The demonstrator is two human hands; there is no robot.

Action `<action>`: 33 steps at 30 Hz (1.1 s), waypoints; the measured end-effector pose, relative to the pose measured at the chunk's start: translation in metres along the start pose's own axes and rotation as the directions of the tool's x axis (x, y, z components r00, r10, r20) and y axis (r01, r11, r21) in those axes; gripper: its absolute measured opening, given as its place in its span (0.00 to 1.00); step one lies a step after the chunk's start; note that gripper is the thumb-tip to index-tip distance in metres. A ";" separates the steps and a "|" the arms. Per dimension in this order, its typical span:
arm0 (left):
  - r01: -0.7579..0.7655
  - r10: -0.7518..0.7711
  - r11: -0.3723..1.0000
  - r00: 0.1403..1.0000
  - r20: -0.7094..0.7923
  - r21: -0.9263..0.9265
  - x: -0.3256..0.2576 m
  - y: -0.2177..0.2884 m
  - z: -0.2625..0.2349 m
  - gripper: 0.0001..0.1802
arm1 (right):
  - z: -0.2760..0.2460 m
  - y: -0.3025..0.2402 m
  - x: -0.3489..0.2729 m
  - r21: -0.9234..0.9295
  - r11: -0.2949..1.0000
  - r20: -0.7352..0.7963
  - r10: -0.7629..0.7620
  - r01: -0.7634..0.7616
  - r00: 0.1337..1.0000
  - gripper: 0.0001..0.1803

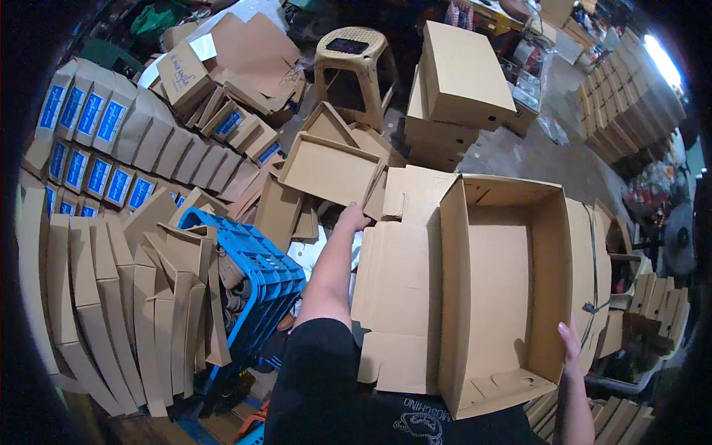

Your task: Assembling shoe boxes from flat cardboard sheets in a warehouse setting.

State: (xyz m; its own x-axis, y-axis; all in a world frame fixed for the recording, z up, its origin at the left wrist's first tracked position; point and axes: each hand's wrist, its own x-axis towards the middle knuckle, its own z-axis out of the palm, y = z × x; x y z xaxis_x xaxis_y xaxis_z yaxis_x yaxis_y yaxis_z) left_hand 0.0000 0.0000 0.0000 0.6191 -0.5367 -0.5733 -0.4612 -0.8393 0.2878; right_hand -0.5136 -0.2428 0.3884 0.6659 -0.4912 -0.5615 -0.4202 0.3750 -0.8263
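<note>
My left arm stretches forward, and my left hand (354,217) is closed at the near corner of a shallow cardboard tray (326,170). Its fingertips are partly hidden there. In front of me, to the right, lies a deep open cardboard box (500,289) with nothing inside, resting on flattened cardboard (400,289). Beside that box's right wall is my right hand (569,345), its visible fingers stretched out along the outside. More cardboard trays (326,124) lie loosely piled beyond my left hand.
A blue plastic crate (256,289) stands left of my arm, near rows of folded cardboard boxes (126,304). Stacked boxes with blue labels (96,111) fill the far left. A plastic stool (352,55), big closed cartons (467,74) and a carton stack (630,96) stand farther off.
</note>
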 end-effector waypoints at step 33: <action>-0.915 -0.130 0.237 -0.362 -0.923 0.326 -0.521 0.277 -0.366 0.19 | 0.036 -0.105 0.009 -0.222 0.581 0.160 -0.770 0.783 0.617 0.44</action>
State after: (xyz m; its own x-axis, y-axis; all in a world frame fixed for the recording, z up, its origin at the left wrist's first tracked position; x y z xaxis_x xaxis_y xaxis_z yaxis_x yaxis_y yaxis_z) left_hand -0.2179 0.0157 0.6595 0.4222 0.2237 0.8785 -0.8831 0.3204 0.3428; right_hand -0.4413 -0.2585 0.4715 0.8333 -0.4662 0.2971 0.1406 -0.3411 -0.9295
